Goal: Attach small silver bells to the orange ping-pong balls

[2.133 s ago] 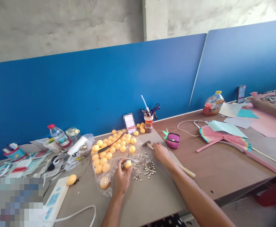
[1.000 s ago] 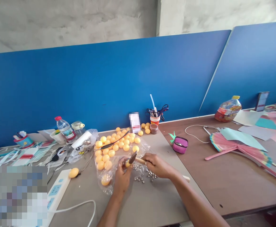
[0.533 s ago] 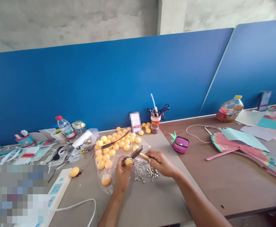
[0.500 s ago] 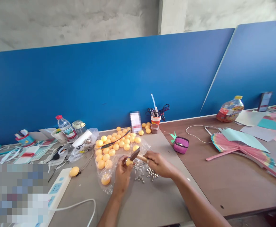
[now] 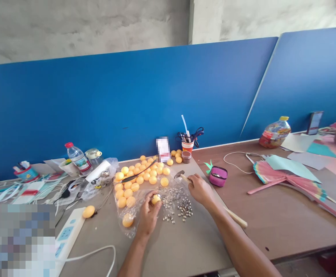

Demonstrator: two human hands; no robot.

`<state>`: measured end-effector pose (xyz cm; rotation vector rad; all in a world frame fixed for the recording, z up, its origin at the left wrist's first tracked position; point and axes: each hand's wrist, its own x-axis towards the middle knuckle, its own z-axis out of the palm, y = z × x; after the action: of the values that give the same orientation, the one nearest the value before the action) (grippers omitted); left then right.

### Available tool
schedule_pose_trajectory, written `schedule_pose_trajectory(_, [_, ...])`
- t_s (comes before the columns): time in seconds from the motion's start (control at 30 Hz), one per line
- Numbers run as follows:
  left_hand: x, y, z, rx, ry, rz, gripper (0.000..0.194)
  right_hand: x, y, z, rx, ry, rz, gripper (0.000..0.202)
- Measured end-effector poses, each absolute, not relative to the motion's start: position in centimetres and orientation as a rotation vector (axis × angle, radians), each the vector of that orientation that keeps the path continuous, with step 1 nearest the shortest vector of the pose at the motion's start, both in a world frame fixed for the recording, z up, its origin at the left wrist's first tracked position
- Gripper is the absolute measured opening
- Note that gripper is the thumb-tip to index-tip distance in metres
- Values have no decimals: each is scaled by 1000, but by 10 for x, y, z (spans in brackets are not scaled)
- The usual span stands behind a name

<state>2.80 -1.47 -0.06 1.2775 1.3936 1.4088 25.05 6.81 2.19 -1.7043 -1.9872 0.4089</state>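
Observation:
My left hand is closed around a small orange ball, held just above the grey table. My right hand is wrapped over the wooden handle of a small hammer. The hammer lies low on the table, its metal head pointing to the far left and its handle end sticking out under my forearm. Between my hands lies a scatter of small metal studs. Several loose orange balls sit on a clear plastic bag to the left of my left hand.
A white power strip and its cable lie front left. A water bottle, cups and clutter stand back left. A paper cup with scissors, a pink pouch, a paper fan, a plastic jar and coloured sheets are on the brown table to the right.
Half a second ago the hammer head was at the ball in my left hand. My right hand has since moved right and lowered the hammer to the table. The left hand still holds the ball.

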Motion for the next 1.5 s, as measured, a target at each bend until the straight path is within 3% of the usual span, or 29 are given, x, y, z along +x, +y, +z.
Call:
schedule_pose_trajectory(0.23, [30, -17, 5, 1345, 1364, 1436, 29, 252, 75, 14, -2015, -2044, 236, 25])
schedule_pose_trajectory(0.57, [29, -18, -1, 1417, 1364, 1334, 30, 253, 83, -2, -2071, -2055, 87, 25])
schedule_pose_trajectory(0.73, [29, -16, -8, 1438, 1412, 1315, 27, 246, 80, 5, -1714, -1880, 58, 20])
schedule_pose_trajectory(1.0, [29, -17, -2, 1415, 1534, 1307, 32, 218, 47, 25, -820, -2351, 752, 20])
schedule_pose_trajectory(1.27, [30, -12, -3, 1458, 1627, 1454, 46, 205, 27, 27, -883, -2797, 479, 20])
schedule_pose_trajectory(1.5, [30, -13, -2, 1492, 1631, 1449, 40, 197, 28, 17, -896, -2738, 458, 17])
